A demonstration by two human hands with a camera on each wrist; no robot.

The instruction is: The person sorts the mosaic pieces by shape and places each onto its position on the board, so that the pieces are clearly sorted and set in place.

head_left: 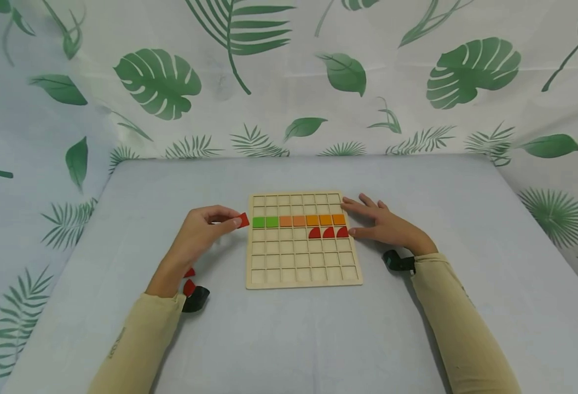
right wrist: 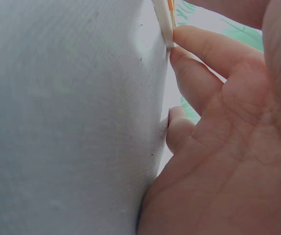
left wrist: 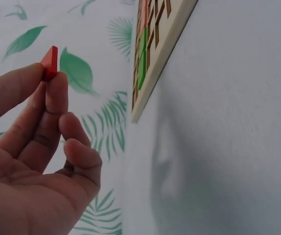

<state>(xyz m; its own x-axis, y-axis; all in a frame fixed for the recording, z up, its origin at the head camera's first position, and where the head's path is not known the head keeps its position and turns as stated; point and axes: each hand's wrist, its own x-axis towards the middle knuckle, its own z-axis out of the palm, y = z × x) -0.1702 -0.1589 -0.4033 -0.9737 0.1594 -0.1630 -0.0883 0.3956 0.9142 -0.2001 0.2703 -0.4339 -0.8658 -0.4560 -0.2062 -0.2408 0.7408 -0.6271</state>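
Observation:
A wooden grid board [head_left: 274,273] lies flat on the table. One row holds two green squares [head_left: 265,222], two light orange squares [head_left: 292,221] and several deeper orange squares [head_left: 325,220]. Below them, at the right end, sit three red quarter-circle tiles [head_left: 328,232]. Just off the board's left edge, my left hand [head_left: 202,225] pinches a red tile [left wrist: 50,63] between thumb and fingertips, raised above the table. My right hand [head_left: 385,221] has its fingers spread along the board's right edge, fingertips touching the rim in the right wrist view.
Two more red pieces [head_left: 189,287] lie on the table beside the left wrist, partly hidden by the arm and its black wrist camera [head_left: 196,299]. Another black camera [head_left: 396,260] is on the right wrist. A leaf-print cloth [head_left: 269,76] hangs behind the table.

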